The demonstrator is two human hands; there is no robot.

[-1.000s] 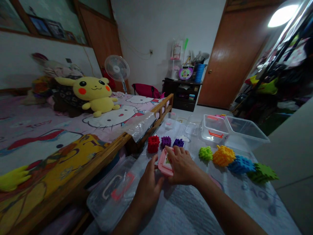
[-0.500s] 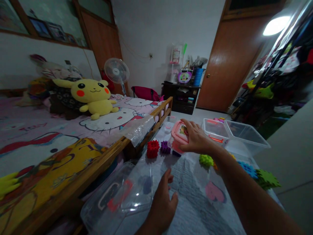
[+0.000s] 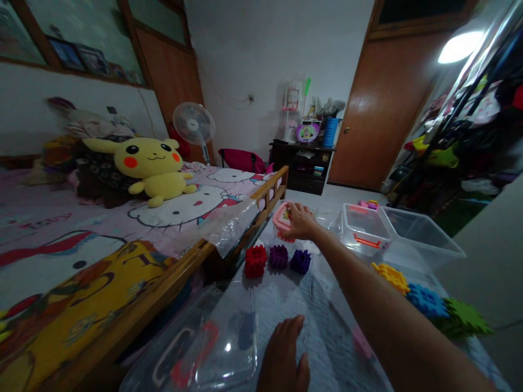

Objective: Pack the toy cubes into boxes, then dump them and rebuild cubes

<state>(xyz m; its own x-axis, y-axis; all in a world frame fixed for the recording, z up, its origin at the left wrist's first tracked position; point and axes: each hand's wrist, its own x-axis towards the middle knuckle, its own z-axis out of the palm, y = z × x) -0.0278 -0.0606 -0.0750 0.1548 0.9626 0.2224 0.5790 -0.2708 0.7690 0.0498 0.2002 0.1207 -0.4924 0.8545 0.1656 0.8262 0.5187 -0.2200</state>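
While the left hand (image 3: 284, 356) is hovering, thumb apart, the right hand (image 3: 302, 221) is clasping the pink-lidded box (image 3: 280, 217) farther off (uncovering the indigo cube (image 3: 300, 262)).

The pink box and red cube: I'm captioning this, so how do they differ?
The pink box has a smooth, printed lid; the red cube has notched edges. The right hand holds the pink box; no hand touches the red cube. The pink box is farther off than the red cube.
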